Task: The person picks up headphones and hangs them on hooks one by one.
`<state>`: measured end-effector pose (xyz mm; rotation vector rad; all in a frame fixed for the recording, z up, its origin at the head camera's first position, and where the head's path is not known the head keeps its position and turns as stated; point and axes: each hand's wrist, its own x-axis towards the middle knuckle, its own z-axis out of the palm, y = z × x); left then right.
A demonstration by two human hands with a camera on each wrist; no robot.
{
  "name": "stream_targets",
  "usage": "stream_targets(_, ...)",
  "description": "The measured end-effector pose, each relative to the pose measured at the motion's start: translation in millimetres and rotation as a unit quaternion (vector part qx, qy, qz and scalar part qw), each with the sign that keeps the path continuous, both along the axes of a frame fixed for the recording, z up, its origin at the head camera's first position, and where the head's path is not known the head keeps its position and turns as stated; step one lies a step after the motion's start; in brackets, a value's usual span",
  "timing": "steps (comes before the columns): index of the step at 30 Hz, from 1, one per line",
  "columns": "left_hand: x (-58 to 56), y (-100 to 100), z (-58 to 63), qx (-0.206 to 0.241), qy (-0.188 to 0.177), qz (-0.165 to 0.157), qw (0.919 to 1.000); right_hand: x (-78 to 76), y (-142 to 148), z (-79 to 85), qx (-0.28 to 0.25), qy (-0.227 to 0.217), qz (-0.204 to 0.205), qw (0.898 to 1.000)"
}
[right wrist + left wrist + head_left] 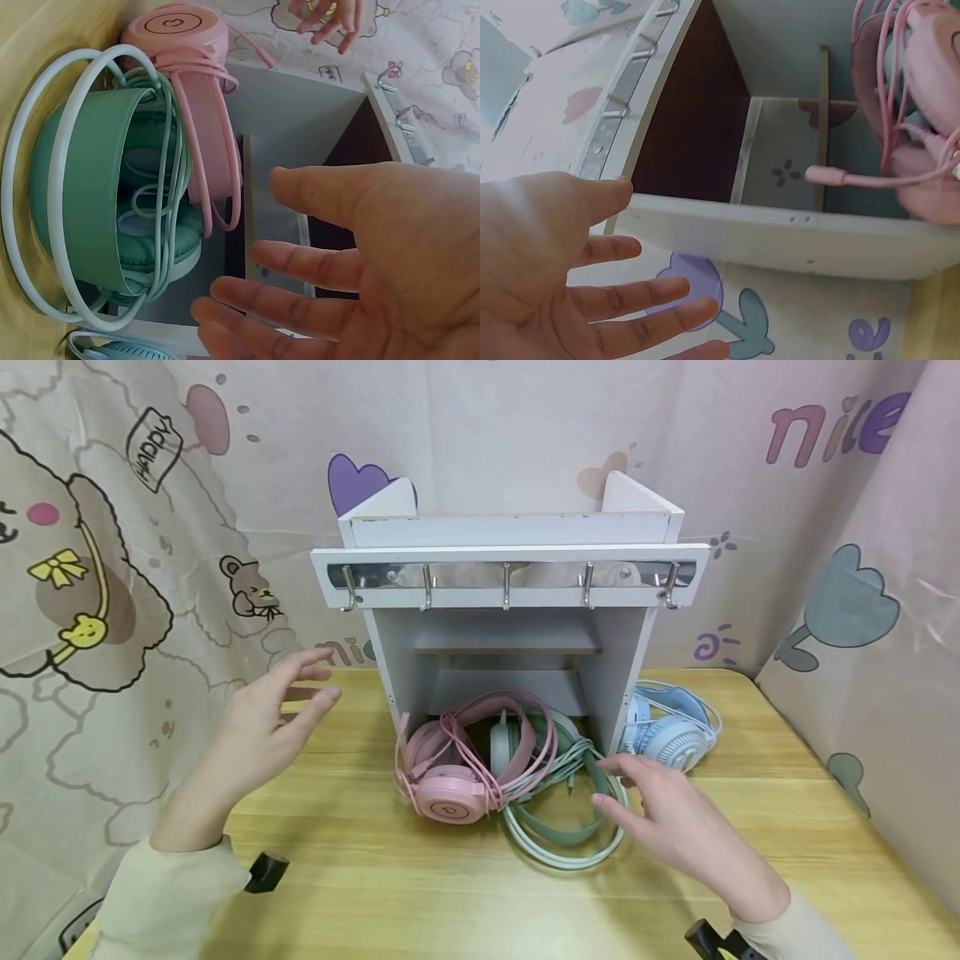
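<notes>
My left hand [264,718] hovers left of a white shelf unit, fingers relaxed and holding nothing. My right hand [671,810] is just right of the green headphones [566,835], its fingers loosely extended and overlapping their band in the head view. In the right wrist view, the green headphones [86,187] have their cable wound around the band. Pink headphones [450,793] with a microphone stalk lie at the front left of the shelf's opening, partly over the green pair. Blue headphones [678,739] lie outside the shelf's right wall, partly hidden behind it.
The white shelf unit [510,532] stands at the back of the wooden table [420,893]. A metal rail with several hooks [506,585] runs across its upper front. Printed cloth [510,435] hangs behind and on both sides.
</notes>
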<state>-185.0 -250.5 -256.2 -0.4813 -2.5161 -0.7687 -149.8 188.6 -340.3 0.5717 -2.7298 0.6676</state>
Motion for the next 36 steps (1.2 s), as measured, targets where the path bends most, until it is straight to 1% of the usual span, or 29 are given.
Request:
stream_targets(3,-3.2,-3.7,6.4,-0.001,0.012,0.003,0.9999,-4.9,0.0,1.5,-0.009,-0.012,0.002,1.000)
stream_targets(7,-7.1,-5.1,11.3,-0.012,0.010,0.012,0.9998,-10.0,-0.9,2.9,-0.018,-0.034,0.014,0.999)
stream_targets(11,-10.5,-5.8,15.5,-0.013,0.012,0.009,0.9998,-13.7,-2.4,3.5,-0.024,-0.043,0.027,0.998)
stream_targets(15,-13.6,-8.3,22.5,-0.006,0.015,0.007,0.9998,-16.7,-2.9,4.7,-0.029,-0.049,0.035,0.998)
stream_targets(17,-14.9,-9.9,26.9,-0.003,0.009,0.005,0.9999,-17.6,-2.8,5.3,-0.029,-0.051,0.035,0.998)
stream_targets(22,-16.8,-13.5,37.1,0.010,-0.025,0.005,0.9996,-19.6,-2.0,5.5,-0.034,-0.056,0.035,0.997)
stream_targets(26,-20.8,-18.8,44.2,0.039,-0.037,-0.014,0.9985,-21.2,-1.9,4.8,-0.039,-0.058,0.037,0.997)
stream_targets(31,-26.3,-23.1,54.7,0.078,-0.027,-0.043,0.9956,-22.8,-1.4,5.3,-0.039,-0.057,0.038,0.997)
stream_targets(36,-31.1,-23.3,68.6,0.108,-0.018,-0.068,0.9917,-25.0,-0.2,6.8,-0.039,-0.049,0.033,0.997)
